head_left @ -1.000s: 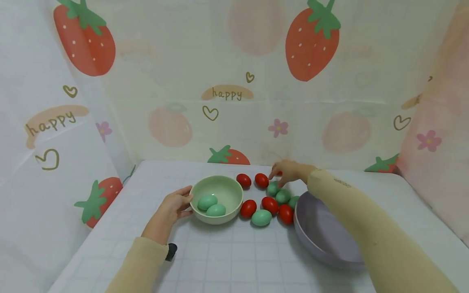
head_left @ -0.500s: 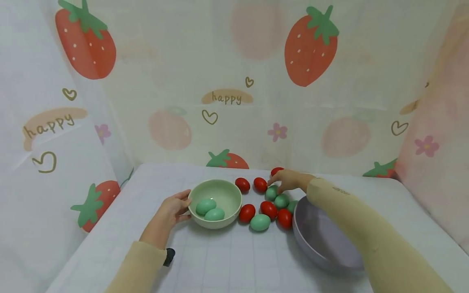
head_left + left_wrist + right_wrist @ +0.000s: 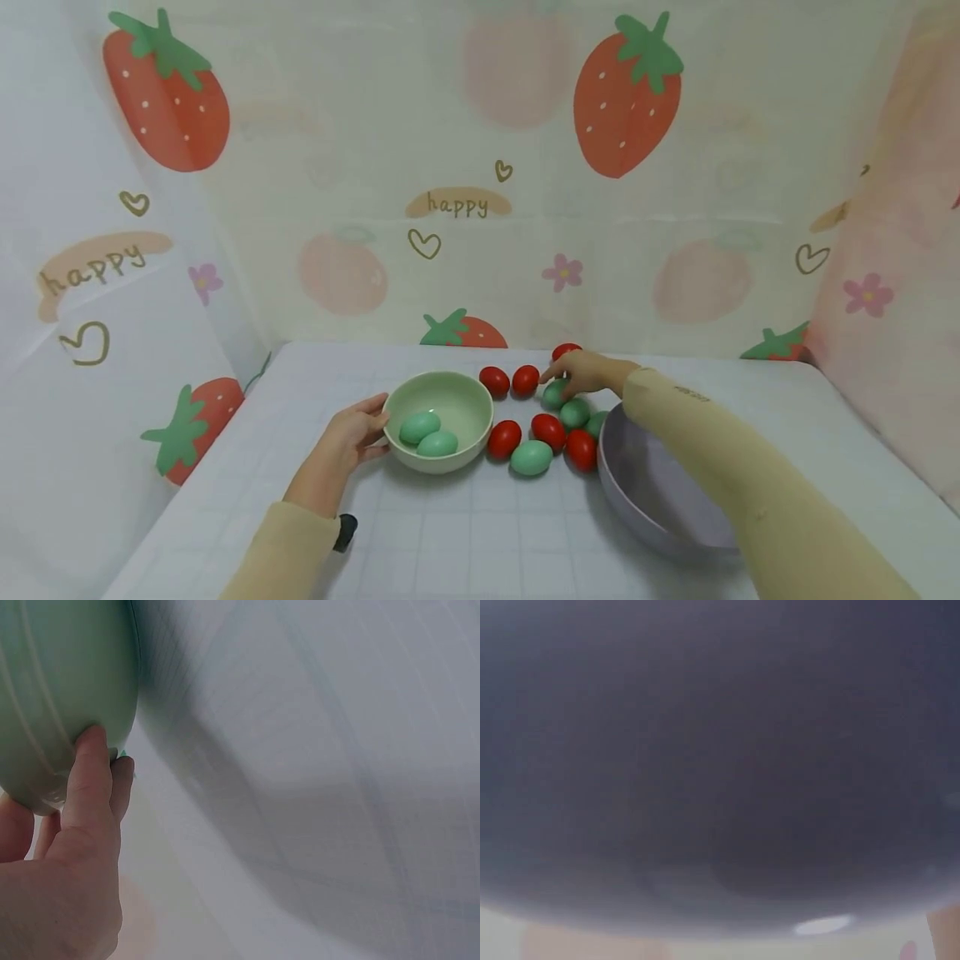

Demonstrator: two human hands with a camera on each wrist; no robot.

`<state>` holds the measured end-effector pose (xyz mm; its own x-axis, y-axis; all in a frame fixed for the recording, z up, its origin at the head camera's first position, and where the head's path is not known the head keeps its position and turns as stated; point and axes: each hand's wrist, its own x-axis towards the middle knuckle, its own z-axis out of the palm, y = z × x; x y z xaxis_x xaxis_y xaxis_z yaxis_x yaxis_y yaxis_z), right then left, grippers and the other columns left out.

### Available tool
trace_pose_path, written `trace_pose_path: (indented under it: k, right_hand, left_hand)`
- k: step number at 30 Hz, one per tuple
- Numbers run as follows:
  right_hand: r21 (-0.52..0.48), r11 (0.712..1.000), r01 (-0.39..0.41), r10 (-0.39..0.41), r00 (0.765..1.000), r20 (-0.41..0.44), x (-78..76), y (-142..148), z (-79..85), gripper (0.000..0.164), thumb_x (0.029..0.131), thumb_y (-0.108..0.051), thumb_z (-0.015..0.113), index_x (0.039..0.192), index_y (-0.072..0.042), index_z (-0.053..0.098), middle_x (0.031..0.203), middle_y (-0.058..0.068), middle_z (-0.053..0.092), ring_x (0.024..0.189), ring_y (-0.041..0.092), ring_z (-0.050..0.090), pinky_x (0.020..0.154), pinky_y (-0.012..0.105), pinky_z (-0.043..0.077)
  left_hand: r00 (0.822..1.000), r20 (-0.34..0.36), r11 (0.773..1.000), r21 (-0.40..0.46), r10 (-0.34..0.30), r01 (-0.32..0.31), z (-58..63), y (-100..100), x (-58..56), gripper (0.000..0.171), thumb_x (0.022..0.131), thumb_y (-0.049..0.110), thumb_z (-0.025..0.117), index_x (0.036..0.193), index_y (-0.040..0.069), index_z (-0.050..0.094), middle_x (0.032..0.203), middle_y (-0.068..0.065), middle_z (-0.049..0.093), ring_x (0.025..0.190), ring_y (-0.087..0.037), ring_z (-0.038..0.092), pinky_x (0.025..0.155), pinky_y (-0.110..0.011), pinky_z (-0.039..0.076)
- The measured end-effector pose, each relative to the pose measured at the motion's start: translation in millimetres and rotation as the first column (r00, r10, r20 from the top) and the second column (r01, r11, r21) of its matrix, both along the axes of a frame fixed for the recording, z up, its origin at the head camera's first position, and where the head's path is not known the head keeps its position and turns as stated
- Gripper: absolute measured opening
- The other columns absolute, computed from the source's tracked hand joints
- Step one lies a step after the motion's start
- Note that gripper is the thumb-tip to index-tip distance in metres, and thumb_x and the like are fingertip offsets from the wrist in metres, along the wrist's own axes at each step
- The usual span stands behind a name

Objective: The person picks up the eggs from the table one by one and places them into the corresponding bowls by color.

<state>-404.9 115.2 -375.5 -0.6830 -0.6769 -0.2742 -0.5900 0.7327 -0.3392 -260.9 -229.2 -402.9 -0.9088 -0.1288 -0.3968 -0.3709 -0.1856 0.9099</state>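
Note:
My left hand (image 3: 354, 432) holds a pale green bowl (image 3: 472, 398) at its left side, thumb at the rim and fingers under the outer wall. Its fingers press against the bowl's outside (image 3: 67, 682) in the left wrist view. Two mint green eggs (image 3: 420, 427) lie inside. Behind the other eggs, my right hand (image 3: 592, 372) reaches down over a green egg (image 3: 553, 395), index finger on its left and thumb on its right. A red egg (image 3: 526, 381) sits right by the index fingertip. The right wrist view shows mostly a dark, blurred bowl wall (image 3: 720, 750).
A large purple bowl (image 3: 660, 467) stands under my right forearm. Between the bowls lie several red eggs (image 3: 504, 439) and green eggs (image 3: 531, 458). Another red egg (image 3: 566, 351) is behind my right hand. A strawberry-print cloth (image 3: 457, 125) hangs behind the white table (image 3: 420, 542).
The right fingers have settled lower around the green egg. The red egg beside them has shifted slightly left, toward its red neighbour. My left hand keeps its hold on the bowl.

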Motion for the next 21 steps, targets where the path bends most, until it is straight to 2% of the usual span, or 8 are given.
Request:
trace_pose_path:
  k: [5, 11, 14, 21]
  right_hand:
    - [-0.006, 1.000, 0.011, -0.011, 0.998, -0.058, 1.3, 5, 6.2, 0.036, 0.089, -0.008, 0.069, 0.125, -0.010, 0.067, 0.117, 0.009, 0.062, 0.107, 0.028, 0.057, 0.095, 0.043, 0.047]
    - [-0.130, 0.988, 0.082, -0.093, 0.993, -0.079, 5.2, 13, 21.6, 0.036, 0.091, -0.011, 0.066, 0.126, -0.009, 0.066, 0.131, 0.017, 0.057, 0.117, 0.035, 0.053, 0.100, 0.051, 0.042]
    - [-0.196, 0.973, 0.119, -0.134, 0.989, -0.065, 7.5, 14, 32.7, 0.036, 0.092, -0.011, 0.065, 0.127, -0.008, 0.065, 0.133, 0.017, 0.057, 0.117, 0.036, 0.053, 0.098, 0.049, 0.044]
    - [-0.338, 0.926, 0.168, -0.174, 0.985, 0.012, 19.3, 20, 50.5, 0.037, 0.093, -0.009, 0.065, 0.129, -0.004, 0.063, 0.132, 0.019, 0.058, 0.109, 0.038, 0.057, 0.090, 0.045, 0.051]
  left_hand:
    - [1.000, 0.000, 1.000, -0.003, 0.004, -0.004, 1.6, 0, -0.4, 0.051, 0.100, -0.001, 0.046, 0.150, 0.005, 0.035, 0.151, -0.020, 0.035, 0.136, -0.035, 0.038, 0.106, -0.052, 0.036]
    - [1.000, 0.002, 1.000, -0.004, 0.006, -0.006, 2.4, 1, -1.1, 0.051, 0.100, -0.001, 0.046, 0.150, 0.005, 0.035, 0.152, -0.019, 0.035, 0.136, -0.034, 0.038, 0.106, -0.051, 0.036]
    - [1.000, 0.006, 1.000, -0.005, 0.009, -0.009, 4.3, 1, -0.3, 0.051, 0.101, 0.000, 0.046, 0.150, 0.006, 0.035, 0.152, -0.018, 0.035, 0.137, -0.034, 0.037, 0.106, -0.051, 0.036]
    - [1.000, 0.011, 1.000, 0.006, 0.009, -0.009, 3.1, 1, -0.4, 0.052, 0.100, 0.000, 0.047, 0.150, 0.006, 0.034, 0.152, -0.018, 0.034, 0.137, -0.035, 0.037, 0.106, -0.051, 0.036]
